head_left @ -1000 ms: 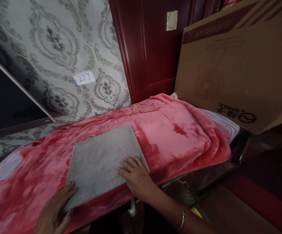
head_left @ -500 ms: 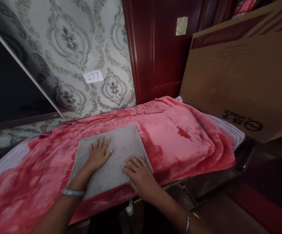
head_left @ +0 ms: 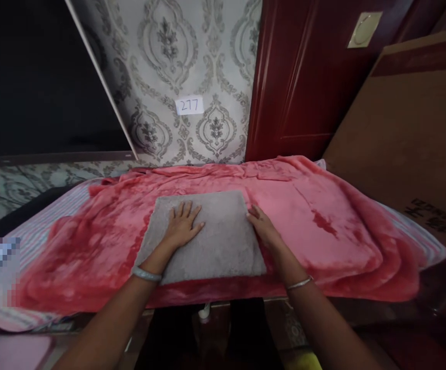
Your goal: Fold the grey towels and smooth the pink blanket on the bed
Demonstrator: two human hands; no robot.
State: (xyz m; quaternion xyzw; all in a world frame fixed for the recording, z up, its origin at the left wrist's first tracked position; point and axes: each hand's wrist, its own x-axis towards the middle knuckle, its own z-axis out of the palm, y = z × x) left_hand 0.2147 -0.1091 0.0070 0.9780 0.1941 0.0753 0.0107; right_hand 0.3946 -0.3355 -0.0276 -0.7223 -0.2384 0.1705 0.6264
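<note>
A folded grey towel (head_left: 223, 241) lies flat on a pink fleece blanket (head_left: 323, 226) that covers a narrow table. My left hand (head_left: 182, 226) rests palm down on the towel's upper left part, fingers stretched out and spread. At the towel's right edge my right hand (head_left: 263, 228) lies flat, fingers extended along the edge and touching both towel and blanket. Both wrists wear a thin bangle. Neither hand holds anything.
A patterned wall with a small paper label "277" (head_left: 189, 105) rises behind the table. A dark red door (head_left: 303, 77) stands at the back right, and a big cardboard box (head_left: 411, 133) leans at the right. A striped cloth (head_left: 34, 226) shows under the blanket at the left.
My left hand went from the towel's near left corner onto its top. My right hand slid from the near right corner up along the right edge. The view swung left.
</note>
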